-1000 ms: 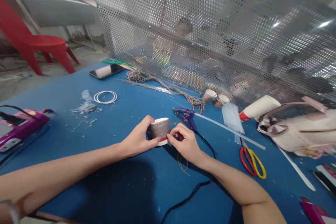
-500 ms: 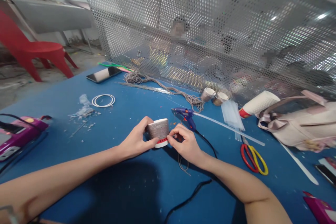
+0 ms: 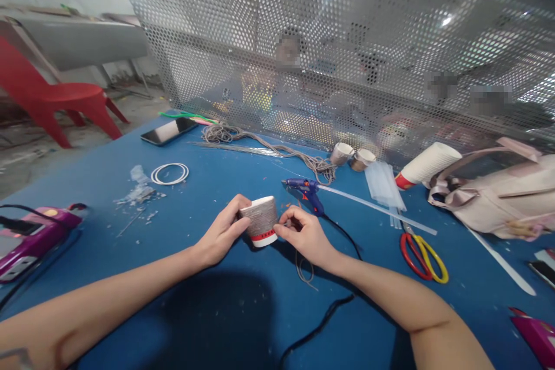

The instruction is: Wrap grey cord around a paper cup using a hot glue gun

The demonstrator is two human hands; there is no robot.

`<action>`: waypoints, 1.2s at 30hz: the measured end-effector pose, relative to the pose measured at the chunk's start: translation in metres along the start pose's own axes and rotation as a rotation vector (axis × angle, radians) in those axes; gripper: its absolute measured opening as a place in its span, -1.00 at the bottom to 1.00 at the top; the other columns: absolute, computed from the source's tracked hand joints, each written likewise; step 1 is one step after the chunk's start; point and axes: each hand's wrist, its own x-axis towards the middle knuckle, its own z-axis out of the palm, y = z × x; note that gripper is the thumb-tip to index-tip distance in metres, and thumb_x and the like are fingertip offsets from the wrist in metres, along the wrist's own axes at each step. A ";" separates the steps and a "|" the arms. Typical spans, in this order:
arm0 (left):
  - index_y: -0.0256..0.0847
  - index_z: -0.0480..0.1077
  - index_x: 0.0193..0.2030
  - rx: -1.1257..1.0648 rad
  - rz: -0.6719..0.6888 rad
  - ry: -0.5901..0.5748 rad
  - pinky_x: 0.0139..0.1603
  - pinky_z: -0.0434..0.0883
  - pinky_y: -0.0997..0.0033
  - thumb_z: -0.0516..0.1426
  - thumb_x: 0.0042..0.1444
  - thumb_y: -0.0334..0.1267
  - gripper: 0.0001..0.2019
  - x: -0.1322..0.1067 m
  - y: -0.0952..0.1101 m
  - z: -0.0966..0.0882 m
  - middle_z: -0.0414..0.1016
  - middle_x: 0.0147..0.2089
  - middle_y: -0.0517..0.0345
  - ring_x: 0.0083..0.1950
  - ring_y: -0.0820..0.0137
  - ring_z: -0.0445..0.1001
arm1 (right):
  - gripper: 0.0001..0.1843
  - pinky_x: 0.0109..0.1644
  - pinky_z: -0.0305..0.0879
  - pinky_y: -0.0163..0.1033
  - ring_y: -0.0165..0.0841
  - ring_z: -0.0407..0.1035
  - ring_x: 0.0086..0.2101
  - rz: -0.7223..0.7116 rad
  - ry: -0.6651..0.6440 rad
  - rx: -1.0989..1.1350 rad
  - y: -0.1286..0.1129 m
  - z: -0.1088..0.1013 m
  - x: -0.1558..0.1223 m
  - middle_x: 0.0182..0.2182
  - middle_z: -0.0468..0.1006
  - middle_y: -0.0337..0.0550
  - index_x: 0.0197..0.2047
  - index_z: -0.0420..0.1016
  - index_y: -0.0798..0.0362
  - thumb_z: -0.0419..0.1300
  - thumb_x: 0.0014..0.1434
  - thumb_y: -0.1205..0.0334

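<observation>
Tapered white-and-red paper cup wound in grey cord (image 3: 262,219), long axis tilted — red-banded end down, slightly rightward — grasped by left hand (image 3: 223,232); right hand (image 3: 309,238) pinches thin grey strand (image 3: 310,285) (loop hanging below).

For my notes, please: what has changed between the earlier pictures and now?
The left hand slid its thumb up and left, off the red band of the cup; more of the band shows now. It still holds the cup; the right hand stays pinched at the cup's side. Glue gun and scissors stayed put.
</observation>
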 end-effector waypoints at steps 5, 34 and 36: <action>-0.14 0.23 -0.45 -0.098 0.013 0.011 -0.13 0.32 0.21 -0.11 0.18 0.18 -0.55 -0.001 -0.004 -0.002 0.26 -0.28 0.10 -0.25 0.30 0.26 | -0.64 -0.55 0.01 -0.39 -0.55 0.01 -0.59 0.218 -0.059 0.301 0.002 0.004 0.004 -0.58 0.21 -0.43 -0.36 0.27 0.04 0.37 -0.10 0.13; -0.12 0.20 -0.03 0.252 0.054 0.074 -0.01 0.45 0.15 0.13 0.04 -0.28 -0.67 -0.006 0.006 0.005 0.32 -0.06 0.05 -0.01 0.27 0.39 | -0.62 -0.45 0.30 -0.32 -0.52 0.29 -0.54 0.072 -0.127 0.270 0.003 0.010 0.001 -0.31 0.47 -0.20 0.07 0.31 0.02 0.11 0.23 0.06; -0.12 0.19 -0.09 0.258 0.004 0.086 -0.06 0.44 0.19 0.13 0.02 -0.26 -0.71 -0.006 0.006 0.004 0.30 -0.15 0.11 -0.10 0.31 0.37 | -0.64 -0.47 0.27 -0.33 -0.50 0.27 -0.55 0.056 -0.117 0.225 0.003 0.009 0.000 -0.41 0.44 -0.26 0.05 0.33 0.02 0.12 0.23 0.07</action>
